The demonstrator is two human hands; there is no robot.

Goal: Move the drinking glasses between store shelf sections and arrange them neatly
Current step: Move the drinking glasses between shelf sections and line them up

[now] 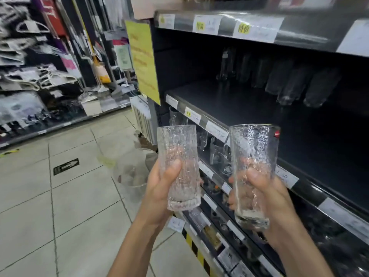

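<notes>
My left hand (159,188) grips a tall textured drinking glass (177,148) upright, thumb across its front. A second, similar glass (253,156) with a small red sticker near its rim is held upright in my right hand (265,194). Both glasses hang in front of the dark store shelf (249,108), just off its front edge. At the back right of that shelf stands a row of several clear glasses (289,84), blurred. The shelf's left and front area is bare.
Lower shelves hold glass mugs (217,152) and small items behind price labels (215,128). A yellow sign (142,60) hangs at the shelf end. A clear glass bowl (131,168) sits low beside the shelving, over the tiled aisle floor (60,196). Hangers fill the opposite rack (30,66).
</notes>
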